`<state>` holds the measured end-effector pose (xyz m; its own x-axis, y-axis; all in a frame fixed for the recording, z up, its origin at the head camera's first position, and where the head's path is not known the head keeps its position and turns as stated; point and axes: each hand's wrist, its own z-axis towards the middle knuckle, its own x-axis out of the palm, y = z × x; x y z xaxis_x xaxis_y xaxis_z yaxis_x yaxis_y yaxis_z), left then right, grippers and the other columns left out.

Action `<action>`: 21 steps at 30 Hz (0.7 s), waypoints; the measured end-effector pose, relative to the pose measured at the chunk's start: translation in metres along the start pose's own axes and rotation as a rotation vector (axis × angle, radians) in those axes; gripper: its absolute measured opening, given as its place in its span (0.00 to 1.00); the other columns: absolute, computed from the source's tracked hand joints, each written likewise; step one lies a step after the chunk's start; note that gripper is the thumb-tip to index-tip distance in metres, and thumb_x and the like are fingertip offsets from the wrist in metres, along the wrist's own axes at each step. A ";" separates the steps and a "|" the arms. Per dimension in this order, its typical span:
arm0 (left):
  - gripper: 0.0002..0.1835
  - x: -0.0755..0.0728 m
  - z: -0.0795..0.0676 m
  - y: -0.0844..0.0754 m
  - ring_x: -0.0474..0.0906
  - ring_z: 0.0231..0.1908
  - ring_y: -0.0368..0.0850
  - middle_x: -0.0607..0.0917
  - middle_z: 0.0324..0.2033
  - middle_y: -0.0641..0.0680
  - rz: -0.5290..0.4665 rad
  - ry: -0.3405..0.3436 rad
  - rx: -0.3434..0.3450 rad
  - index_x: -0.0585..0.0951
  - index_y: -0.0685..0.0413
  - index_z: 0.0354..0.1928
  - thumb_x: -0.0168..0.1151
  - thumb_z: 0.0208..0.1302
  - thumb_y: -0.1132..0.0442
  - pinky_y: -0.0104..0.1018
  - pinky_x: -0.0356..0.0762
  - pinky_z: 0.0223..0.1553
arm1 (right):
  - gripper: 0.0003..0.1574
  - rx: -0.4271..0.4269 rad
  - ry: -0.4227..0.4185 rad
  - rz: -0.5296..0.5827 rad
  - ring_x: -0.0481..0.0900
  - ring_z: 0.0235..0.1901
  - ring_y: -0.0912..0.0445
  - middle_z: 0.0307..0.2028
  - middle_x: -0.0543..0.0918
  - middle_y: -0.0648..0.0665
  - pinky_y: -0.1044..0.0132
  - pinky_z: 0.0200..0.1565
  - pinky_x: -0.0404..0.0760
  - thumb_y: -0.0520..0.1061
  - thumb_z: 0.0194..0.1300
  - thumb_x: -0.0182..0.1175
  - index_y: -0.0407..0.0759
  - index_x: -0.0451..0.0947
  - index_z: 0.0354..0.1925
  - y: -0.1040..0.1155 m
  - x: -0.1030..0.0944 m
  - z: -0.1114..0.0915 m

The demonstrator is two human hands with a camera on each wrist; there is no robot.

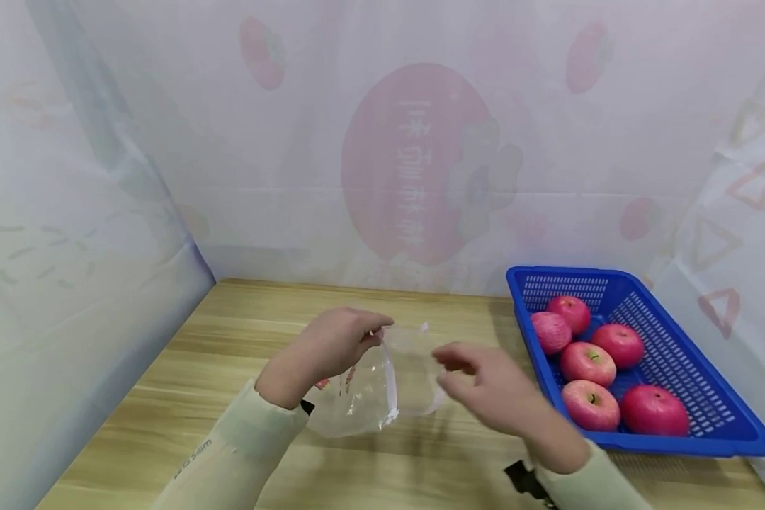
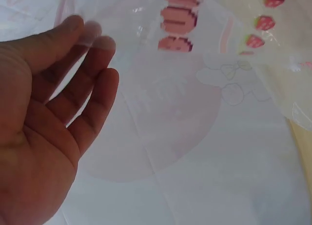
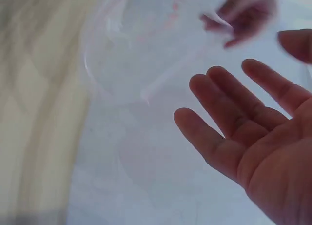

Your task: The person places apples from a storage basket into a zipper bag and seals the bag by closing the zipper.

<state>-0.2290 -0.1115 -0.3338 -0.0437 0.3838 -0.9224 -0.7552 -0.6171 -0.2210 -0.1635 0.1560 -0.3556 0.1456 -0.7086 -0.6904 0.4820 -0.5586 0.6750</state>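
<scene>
A clear plastic bag (image 1: 363, 404) with red strawberry prints is held over the wooden table, its pale-edged mouth turned to the right. My left hand (image 1: 334, 343) pinches the upper edge of that mouth between thumb and fingers; in the left wrist view the thumb and fingertips of the left hand (image 2: 63, 93) meet on the film of the bag (image 2: 131, 20). Beside the bag's mouth, my right hand (image 1: 484, 382) holds nothing. In the right wrist view the right hand (image 3: 253, 117) has its fingers spread apart, away from the bag (image 3: 146, 44).
To the right stands a blue plastic basket (image 1: 727, 404) with several red apples (image 1: 588, 363) in it. The wooden table (image 1: 229, 340) is bounded by pale printed cloth (image 1: 293, 177) at the back and on both sides.
</scene>
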 end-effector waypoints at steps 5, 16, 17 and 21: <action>0.15 0.001 0.000 -0.002 0.83 0.39 0.42 0.87 0.42 0.48 -0.094 -0.038 -0.141 0.84 0.56 0.55 0.65 0.67 0.69 0.38 0.80 0.45 | 0.22 -0.018 -0.033 0.437 0.78 0.56 0.54 0.58 0.79 0.43 0.64 0.53 0.77 0.42 0.78 0.46 0.36 0.73 0.64 -0.013 -0.065 -0.028; 0.14 0.008 0.002 0.002 0.77 0.31 0.36 0.86 0.40 0.47 -0.160 -0.033 -0.176 0.84 0.53 0.53 0.63 0.68 0.68 0.36 0.79 0.41 | 0.27 0.449 0.093 0.436 0.74 0.57 0.53 0.68 0.65 0.39 0.49 0.50 0.79 0.53 0.82 0.38 0.52 0.65 0.73 -0.089 -0.148 -0.074; 0.14 0.008 0.002 0.003 0.77 0.31 0.36 0.86 0.40 0.47 -0.162 -0.032 -0.174 0.84 0.52 0.53 0.63 0.68 0.69 0.36 0.79 0.41 | 0.29 0.491 0.111 0.434 0.73 0.58 0.49 0.69 0.62 0.34 0.47 0.50 0.79 0.53 0.81 0.40 0.49 0.63 0.74 -0.094 -0.149 -0.076; 0.14 0.010 0.002 0.004 0.80 0.36 0.38 0.85 0.39 0.46 -0.162 -0.025 -0.168 0.84 0.52 0.54 0.64 0.68 0.68 0.37 0.79 0.43 | 0.39 0.649 0.183 0.396 0.63 0.64 0.31 0.72 0.49 0.25 0.39 0.52 0.76 0.56 0.78 0.49 0.40 0.54 0.77 -0.107 -0.149 -0.079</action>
<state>-0.2337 -0.1087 -0.3429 0.0514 0.5027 -0.8629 -0.6342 -0.6510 -0.4170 -0.1683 0.3554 -0.3455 0.3691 -0.8567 -0.3602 -0.2288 -0.4594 0.8582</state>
